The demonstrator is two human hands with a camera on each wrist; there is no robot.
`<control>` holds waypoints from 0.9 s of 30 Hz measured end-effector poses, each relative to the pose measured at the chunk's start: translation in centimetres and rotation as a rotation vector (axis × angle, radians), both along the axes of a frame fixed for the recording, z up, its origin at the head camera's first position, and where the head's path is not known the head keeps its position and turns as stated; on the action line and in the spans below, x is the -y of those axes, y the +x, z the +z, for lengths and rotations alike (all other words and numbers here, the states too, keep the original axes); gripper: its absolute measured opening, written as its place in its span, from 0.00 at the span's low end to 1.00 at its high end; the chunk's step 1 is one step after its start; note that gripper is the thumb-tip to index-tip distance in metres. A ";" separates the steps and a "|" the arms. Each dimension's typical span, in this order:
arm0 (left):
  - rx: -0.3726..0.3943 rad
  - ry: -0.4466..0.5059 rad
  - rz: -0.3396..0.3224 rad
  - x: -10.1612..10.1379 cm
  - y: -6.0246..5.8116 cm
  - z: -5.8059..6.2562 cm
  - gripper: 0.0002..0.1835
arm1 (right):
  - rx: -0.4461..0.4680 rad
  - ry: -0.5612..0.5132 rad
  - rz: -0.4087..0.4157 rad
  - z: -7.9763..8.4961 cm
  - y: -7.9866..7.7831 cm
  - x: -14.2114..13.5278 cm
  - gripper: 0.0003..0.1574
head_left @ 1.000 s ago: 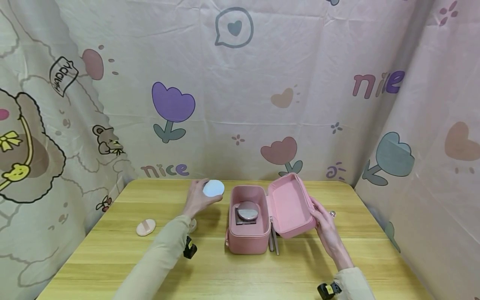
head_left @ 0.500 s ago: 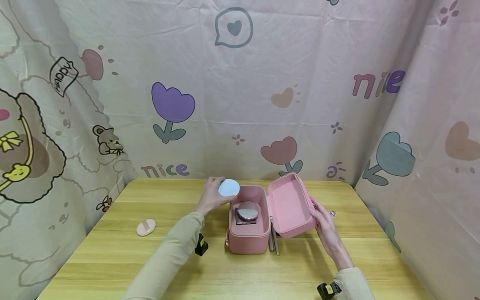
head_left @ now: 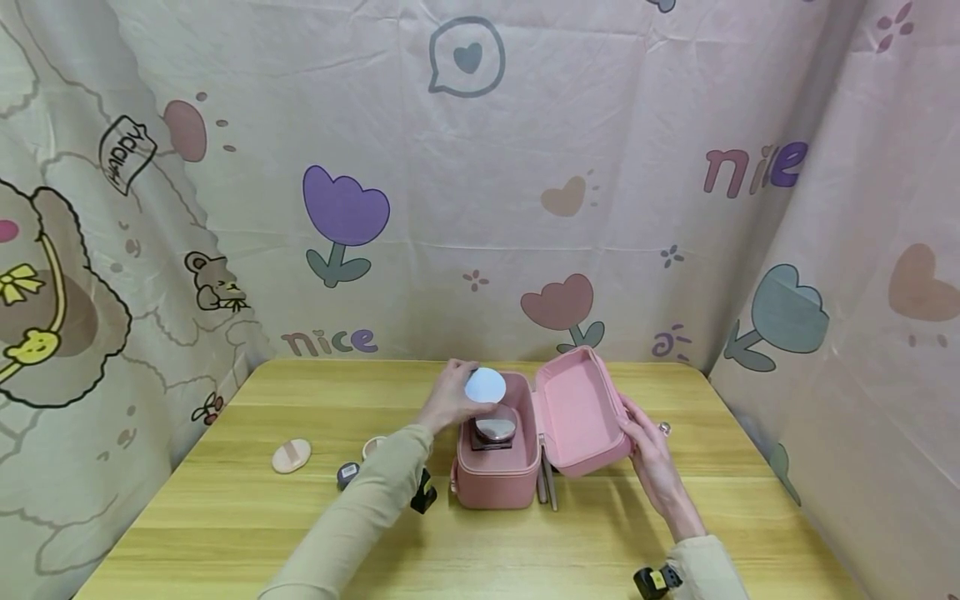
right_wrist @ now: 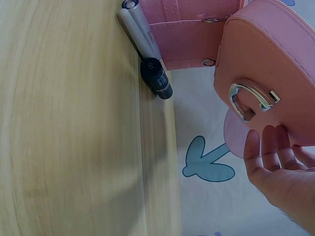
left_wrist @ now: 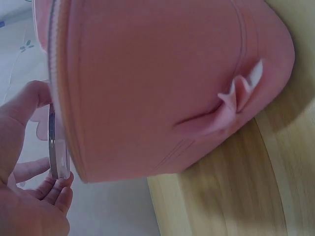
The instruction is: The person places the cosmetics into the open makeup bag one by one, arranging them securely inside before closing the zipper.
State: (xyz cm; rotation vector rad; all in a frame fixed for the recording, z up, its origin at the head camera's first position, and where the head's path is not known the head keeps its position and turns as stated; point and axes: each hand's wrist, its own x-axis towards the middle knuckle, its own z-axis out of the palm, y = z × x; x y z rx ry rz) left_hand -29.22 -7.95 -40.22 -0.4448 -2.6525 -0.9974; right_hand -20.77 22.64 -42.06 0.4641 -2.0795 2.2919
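My left hand (head_left: 450, 398) pinches a round, flat compact (head_left: 485, 386) by its edge, its pale face toward the head camera. In the left wrist view the compact (left_wrist: 58, 142) shows a silver rim, right at the rim of the pink makeup case (head_left: 497, 490). Inside the case lie a silver round compact (head_left: 496, 428) and a dark, flat square item (head_left: 491, 444) under it. My right hand (head_left: 652, 450) holds the case's opened lid (head_left: 581, 408) by its outer edge. In the right wrist view, the fingers (right_wrist: 269, 147) lie against the lid's outside, below its metal-ringed handle (right_wrist: 251, 101).
Left of the case lie a powder puff (head_left: 291, 456), a second puff (head_left: 372, 447) partly behind the left sleeve, and a small dark round container (head_left: 348, 475). Slim tubes (right_wrist: 140, 32) and a black-capped item (right_wrist: 156, 78) lie by the case's right side. Printed curtains surround the table.
My left hand has carried the round compact rightward, from left of the case to over its opening. The dark container has come into view behind the sleeve. The right hand and lid stay put.
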 end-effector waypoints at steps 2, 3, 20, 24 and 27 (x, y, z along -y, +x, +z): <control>0.021 -0.010 -0.002 -0.3 0.0 -0.1 0.42 | 0.001 -0.002 0.000 0.0 0.0 0.0 0.33; 0.026 -0.018 -0.001 -0.4 0.0 -0.2 0.42 | 0.001 -0.003 0.001 0.0 0.0 0.0 0.33; 0.086 -0.128 -0.033 -1.3 0.0 -0.5 0.43 | 0.011 0.001 -0.006 0.2 0.1 0.1 0.33; 0.081 -0.167 -0.027 -1.3 0.0 -0.6 0.43 | 0.013 -0.007 -0.007 0.2 0.1 0.1 0.33; 0.077 -0.178 -0.026 -1.4 0.0 -0.7 0.43 | 0.011 -0.012 -0.008 0.1 0.1 0.1 0.33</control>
